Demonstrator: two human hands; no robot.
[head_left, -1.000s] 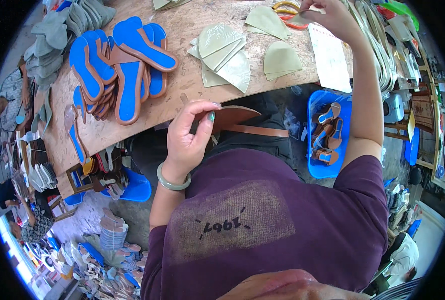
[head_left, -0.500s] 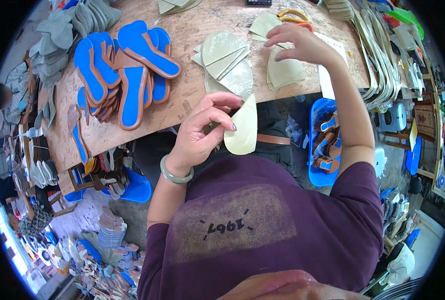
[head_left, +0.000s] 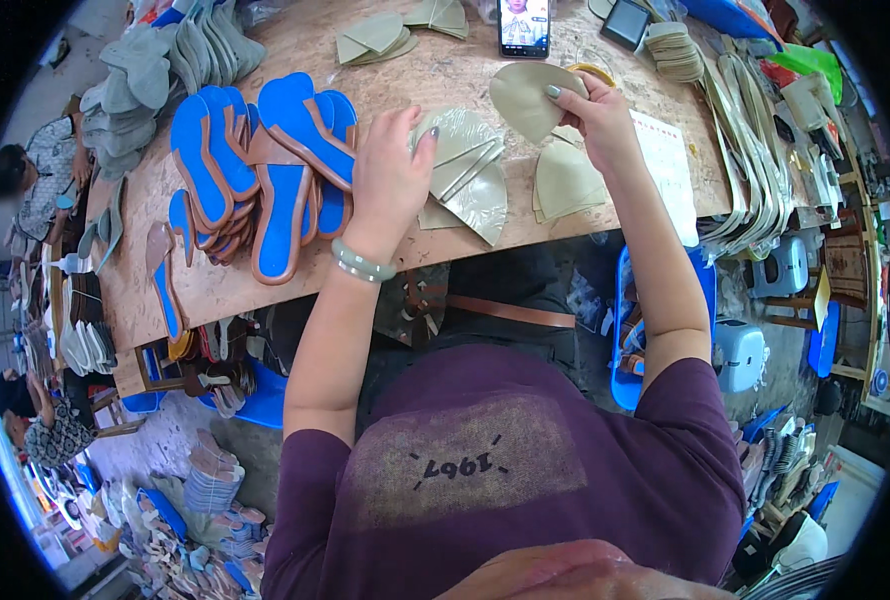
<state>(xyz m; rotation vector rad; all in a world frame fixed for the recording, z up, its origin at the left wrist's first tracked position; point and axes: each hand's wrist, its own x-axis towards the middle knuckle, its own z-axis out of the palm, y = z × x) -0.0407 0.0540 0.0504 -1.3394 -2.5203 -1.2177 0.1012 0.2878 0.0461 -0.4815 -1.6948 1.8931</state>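
While our right hand [head_left: 595,115] is pinching one insole piece [head_left: 527,97], our left hand [head_left: 390,175], open, is pressing the stack [head_left: 470,175]; many pieces are waiting.

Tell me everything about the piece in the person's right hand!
The piece is flat, thin and pale greenish-beige, with one rounded edge and a narrower end, like a leaf. It looks like soft leather or fabric. The right hand pinches its right edge, holding it above the wooden table, over similar pieces.
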